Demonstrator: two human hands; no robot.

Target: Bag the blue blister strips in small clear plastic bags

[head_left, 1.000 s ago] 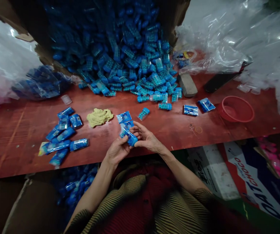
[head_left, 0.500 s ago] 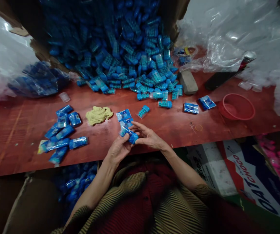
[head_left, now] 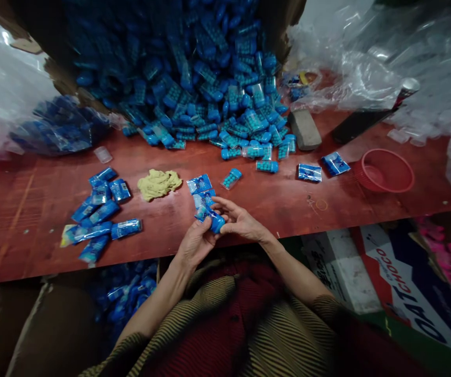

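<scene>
Near the front edge of the red table, my left hand (head_left: 197, 240) and my right hand (head_left: 243, 221) come together on one small blue-capped bottle (head_left: 216, 223) with a printed blue label around it. My left thumb and fingers grip it from the left, while the right thumb and fingers close on its capped end. Just beyond my hands, flat printed blue labels (head_left: 199, 184) lie on the table. One clear bottle of blue beads (head_left: 231, 178) with a blue cap rests to their right. To the left sits a crumpled yellow cloth (head_left: 159, 184).
A large heap of blue-capped bottles (head_left: 209, 94) spills from a box at the back. Wrapped blue bottles (head_left: 105, 212) lie at left. Toward the right are a grey block (head_left: 306, 130), a dark cylinder (head_left: 361, 124), two label stacks (head_left: 309, 173) and a red basket (head_left: 384, 170).
The blue-capped bottle has turned slightly and shifted a little to the right in my hands. Both hands stay in nearly the same place.
</scene>
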